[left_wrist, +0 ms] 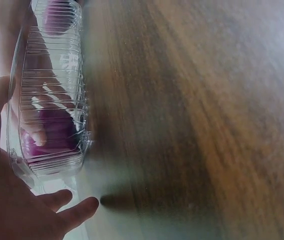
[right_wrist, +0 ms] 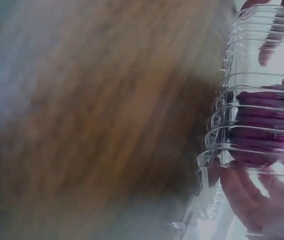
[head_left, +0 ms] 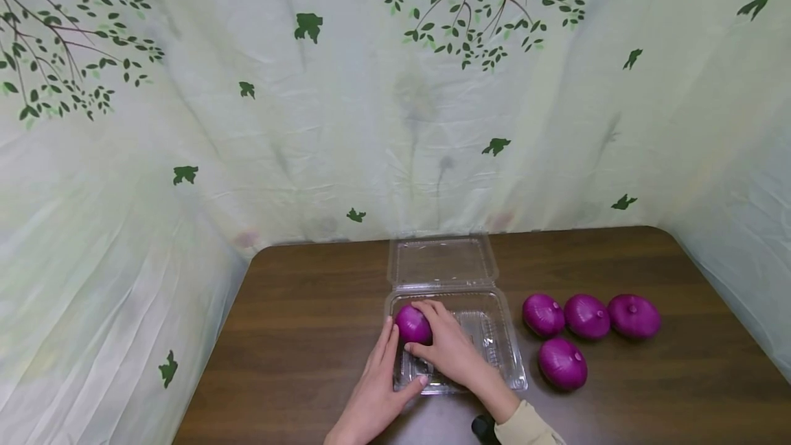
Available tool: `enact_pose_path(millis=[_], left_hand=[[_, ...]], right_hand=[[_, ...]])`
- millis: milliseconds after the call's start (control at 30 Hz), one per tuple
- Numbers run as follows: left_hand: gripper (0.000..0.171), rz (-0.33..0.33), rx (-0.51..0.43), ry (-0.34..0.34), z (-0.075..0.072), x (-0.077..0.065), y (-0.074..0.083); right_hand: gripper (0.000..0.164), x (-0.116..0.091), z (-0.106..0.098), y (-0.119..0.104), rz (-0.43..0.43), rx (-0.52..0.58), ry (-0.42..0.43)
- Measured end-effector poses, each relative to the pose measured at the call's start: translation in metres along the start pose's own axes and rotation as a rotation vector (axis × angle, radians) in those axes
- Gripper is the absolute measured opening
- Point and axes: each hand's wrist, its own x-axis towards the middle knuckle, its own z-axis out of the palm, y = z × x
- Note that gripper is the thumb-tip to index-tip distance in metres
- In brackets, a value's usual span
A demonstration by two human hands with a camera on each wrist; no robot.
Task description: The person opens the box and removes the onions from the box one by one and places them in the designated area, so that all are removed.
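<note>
A purple-skinned red onion [head_left: 409,325] sits in the far left corner of a clear plastic clamshell container [head_left: 518,366]. My right hand [head_left: 454,350] reaches into the container and grips that onion, fingers over its far side and thumb in front. Along the container's left side lies my left hand [head_left: 377,390], its fingers straight and its thumb over the near rim. Through the ribbed wall in the left wrist view, the onion [left_wrist: 57,132] shows low in the container. The right wrist view has the same onion [right_wrist: 259,132] behind the clear ribs.
The hinged lid [head_left: 441,261] lies folded back toward the table's far edge. Several red onions [head_left: 562,364] stand on the brown wooden table [head_left: 296,335] right of the container. A leaf-printed curtain [head_left: 346,122] hangs behind. Something black [head_left: 484,428] is by my right wrist.
</note>
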Motion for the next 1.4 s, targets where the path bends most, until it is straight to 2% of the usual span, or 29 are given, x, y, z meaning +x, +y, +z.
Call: enact_pose_path(millis=[167, 500, 867, 1067, 1233, 1400], left_hand=[[0.097, -0.006, -0.003, -0.005, 0.000, 0.001, 0.000], [0.097, 0.004, -0.010, 0.012, 0.000, 0.000, 0.000], [0.098, -0.022, -0.018, -0.010, -0.001, 0.001, 0.000], [0.098, -0.023, -0.005, -0.010, -0.001, 0.001, 0.000], [0.099, -0.018, -0.008, -0.007, -0.001, 0.001, 0.000], [0.100, -0.031, -0.015, -0.022, -0.002, 0.001, 0.001]], right_hand=[[0.068, 0.000, -0.003, 0.000, 0.012, 0.027, -0.016], [0.074, -0.005, -0.013, 0.003, 0.043, 0.080, 0.026], [0.087, -0.015, -0.022, 0.000, 0.059, 0.081, 0.031], [0.092, -0.020, -0.027, 0.000, 0.040, 0.093, 0.051], [0.094, -0.027, -0.033, -0.002, 0.057, 0.099, 0.059], [0.091, -0.034, -0.038, -0.005, 0.085, 0.091, 0.105]])
